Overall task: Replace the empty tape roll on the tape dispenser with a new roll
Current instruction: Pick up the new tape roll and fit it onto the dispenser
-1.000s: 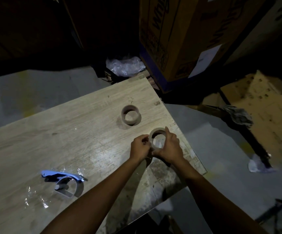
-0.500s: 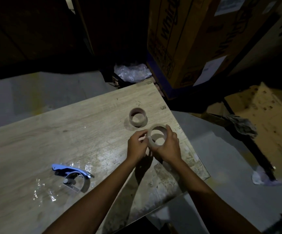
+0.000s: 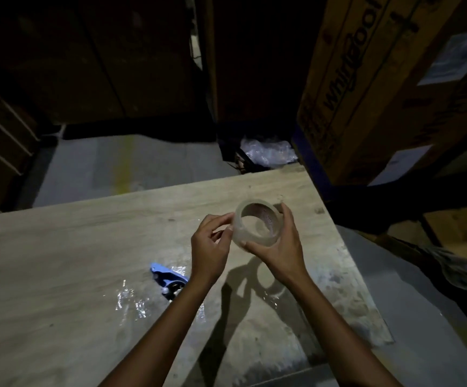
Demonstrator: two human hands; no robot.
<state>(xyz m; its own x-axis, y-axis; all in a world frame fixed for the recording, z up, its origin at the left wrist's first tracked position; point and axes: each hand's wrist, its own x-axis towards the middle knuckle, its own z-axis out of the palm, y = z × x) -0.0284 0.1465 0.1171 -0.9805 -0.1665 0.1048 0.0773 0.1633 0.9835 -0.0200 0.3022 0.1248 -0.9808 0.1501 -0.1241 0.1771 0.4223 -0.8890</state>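
Observation:
I hold a new roll of clear tape in the air above the wooden table. My right hand wraps the roll from the right and below. My left hand pinches the roll's left edge with its fingertips. The blue tape dispenser lies on the table below my left wrist, partly hidden by my forearm. The empty brown cardboard core seen earlier is hidden behind the roll and my hands.
Crumpled clear film lies on the table beside the dispenser. A large cardboard box stands past the table's far right corner, with a plastic bag beside it. Grey floor surrounds the table; its right edge is close to my right arm.
I have lifted the tape roll off the table and brought it closer. The view has shifted, so the dispenser now sits near my left forearm and the empty core is out of sight.

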